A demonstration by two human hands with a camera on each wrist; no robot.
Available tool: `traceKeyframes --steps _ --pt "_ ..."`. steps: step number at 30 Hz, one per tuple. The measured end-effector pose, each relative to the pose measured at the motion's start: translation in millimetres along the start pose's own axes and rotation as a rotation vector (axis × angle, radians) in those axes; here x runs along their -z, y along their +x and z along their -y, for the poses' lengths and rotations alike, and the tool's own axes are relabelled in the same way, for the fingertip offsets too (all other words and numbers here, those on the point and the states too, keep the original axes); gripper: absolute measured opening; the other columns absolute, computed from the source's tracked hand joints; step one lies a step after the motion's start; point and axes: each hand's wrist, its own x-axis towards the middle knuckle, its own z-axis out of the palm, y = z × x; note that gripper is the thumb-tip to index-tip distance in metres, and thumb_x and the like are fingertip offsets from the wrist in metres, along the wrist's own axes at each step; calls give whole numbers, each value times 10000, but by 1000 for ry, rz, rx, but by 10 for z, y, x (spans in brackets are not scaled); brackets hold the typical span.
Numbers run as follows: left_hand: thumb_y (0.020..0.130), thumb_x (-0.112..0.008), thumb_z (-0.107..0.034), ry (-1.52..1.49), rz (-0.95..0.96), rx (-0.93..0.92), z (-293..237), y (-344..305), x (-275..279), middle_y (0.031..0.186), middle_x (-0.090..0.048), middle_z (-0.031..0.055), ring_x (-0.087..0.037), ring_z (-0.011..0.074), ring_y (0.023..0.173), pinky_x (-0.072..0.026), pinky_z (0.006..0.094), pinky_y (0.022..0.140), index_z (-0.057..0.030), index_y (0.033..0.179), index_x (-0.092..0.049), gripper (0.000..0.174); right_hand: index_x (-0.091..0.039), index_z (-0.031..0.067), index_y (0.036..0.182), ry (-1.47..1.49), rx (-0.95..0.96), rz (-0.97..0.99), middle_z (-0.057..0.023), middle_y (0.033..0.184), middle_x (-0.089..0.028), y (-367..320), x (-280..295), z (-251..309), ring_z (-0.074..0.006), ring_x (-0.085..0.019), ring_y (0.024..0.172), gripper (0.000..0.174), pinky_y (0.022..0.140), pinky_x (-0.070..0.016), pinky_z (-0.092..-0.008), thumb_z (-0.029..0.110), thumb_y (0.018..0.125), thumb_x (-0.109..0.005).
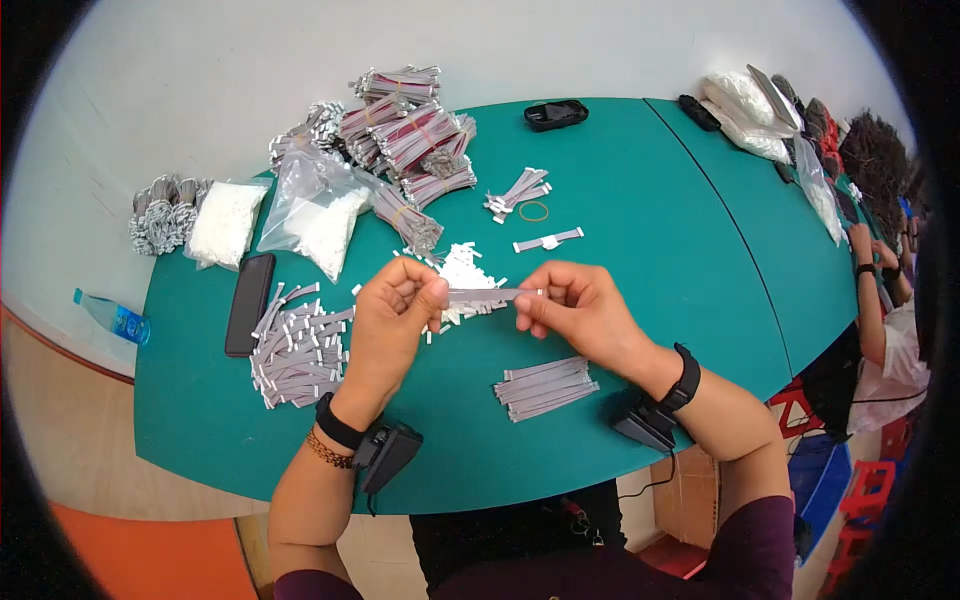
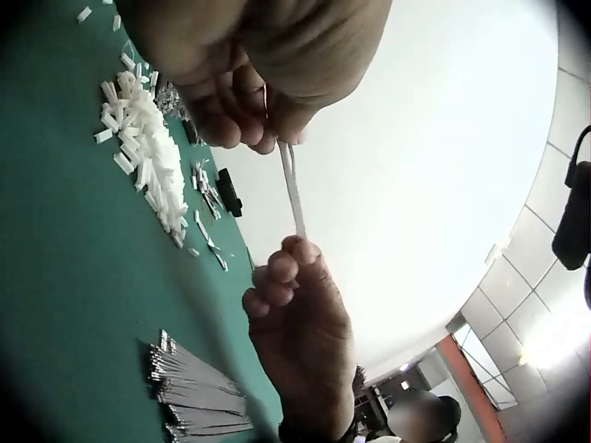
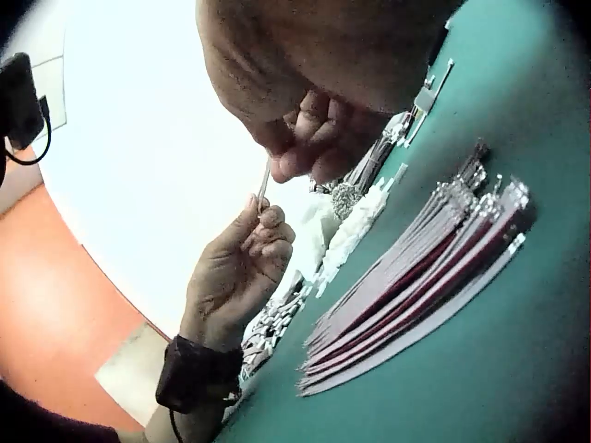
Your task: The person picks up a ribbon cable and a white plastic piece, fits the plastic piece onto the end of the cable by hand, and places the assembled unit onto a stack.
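A short grey flat cable [image 1: 482, 295] is stretched level between the two hands, above a heap of small white pieces [image 1: 462, 268]. The left hand [image 1: 400, 305] pinches one end between thumb and curled fingers; the right hand [image 1: 575, 308] pinches the other end, where a white tip shows. In the left wrist view the cable [image 2: 294, 189] spans the gap between the fingers of both hands. On the table below the right hand lies a row of grey cables [image 1: 545, 388], seen close in the right wrist view as a flat bundle [image 3: 406, 286].
Loose cables [image 1: 300, 350] and a black phone [image 1: 250, 305] lie at the left. Bundled cables [image 1: 415, 135] and plastic bags of white pieces [image 1: 228, 222] stand behind. Farther back are a small cable pile [image 1: 520, 194], a rubber band [image 1: 534, 211] and a black case [image 1: 556, 115]. Other people sit at the right.
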Motion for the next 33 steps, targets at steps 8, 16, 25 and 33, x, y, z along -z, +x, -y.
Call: traceKeyframes --steps 8,16,25,33 --pt "849 -629 -88 -2 229 118 45 -114 -209 765 -619 52 -586 103 718 -474 222 645 -5 852 -546 117 -593 23 911 322 118 -115 -45 779 -628 25 54 11 -75 -551 634 102 589 -448 -206 116 874 -608" --pt "832 -643 -48 128 316 9 86 -202 -299 867 -640 86 -605 113 770 -477 227 685 10 902 -568 118 -586 7 909 226 62 -7 -62 826 -651 -56 -63 63 -83 -597 729 115 645 -466 -211 121 892 -582" --pt "856 -619 -70 -74 146 53 -9 -192 -283 831 -654 88 -629 123 756 -511 247 731 28 916 -592 117 -588 -20 901 76 25 113 -51 808 -651 -135 -166 -38 -64 -586 722 117 638 -462 -198 96 898 -567" --pt "856 -618 -66 -111 162 71 -20 -201 -275 822 -655 91 -635 129 726 -513 241 694 21 917 -601 108 -593 -22 899 113 25 96 -58 813 -654 -139 -183 -26 -69 -593 732 114 645 -465 -199 91 891 -580"
